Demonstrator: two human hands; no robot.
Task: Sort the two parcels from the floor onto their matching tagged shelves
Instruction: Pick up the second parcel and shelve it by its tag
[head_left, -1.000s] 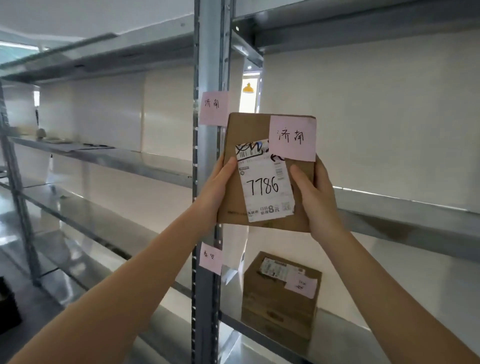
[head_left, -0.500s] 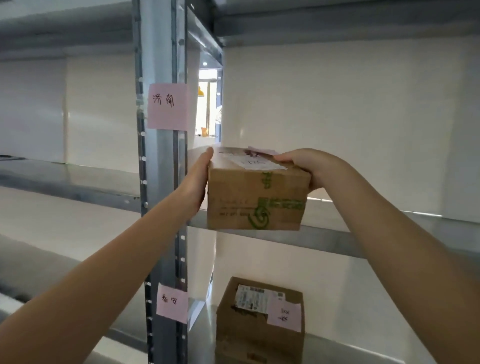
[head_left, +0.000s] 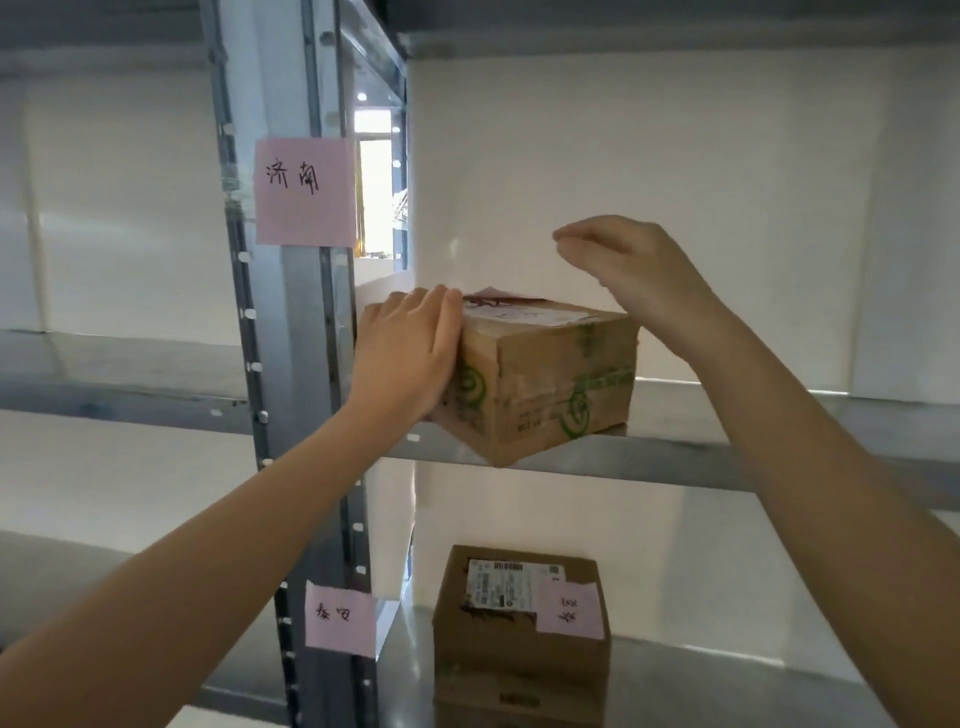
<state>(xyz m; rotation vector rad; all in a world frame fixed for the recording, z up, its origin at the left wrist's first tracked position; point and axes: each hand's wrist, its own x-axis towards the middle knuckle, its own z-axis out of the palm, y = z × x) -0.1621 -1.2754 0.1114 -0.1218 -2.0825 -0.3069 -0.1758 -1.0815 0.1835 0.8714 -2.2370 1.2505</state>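
Observation:
A brown cardboard parcel (head_left: 545, 379) with green tape rests on the upper metal shelf (head_left: 727, 441), turned at an angle, one corner jutting over the front edge. My left hand (head_left: 405, 358) lies flat against its left side, fingers together. My right hand (head_left: 628, 270) hovers above and behind the parcel's right end, off it, fingers loosely apart. A pink tag (head_left: 305, 192) with handwriting is stuck on the upright post beside this shelf. A second brown parcel (head_left: 519, 660) with a white label and pink note sits on the lower shelf (head_left: 727, 686).
The grey steel upright (head_left: 291, 364) stands just left of the upper parcel. A second pink tag (head_left: 338, 621) marks the lower shelf level. More shelving (head_left: 104, 374) runs off to the left. A white wall backs the shelves.
The parcel went from being held up in both hands to resting on the upper shelf. My right hand has let go and lifted off; my left hand stays against the parcel's side.

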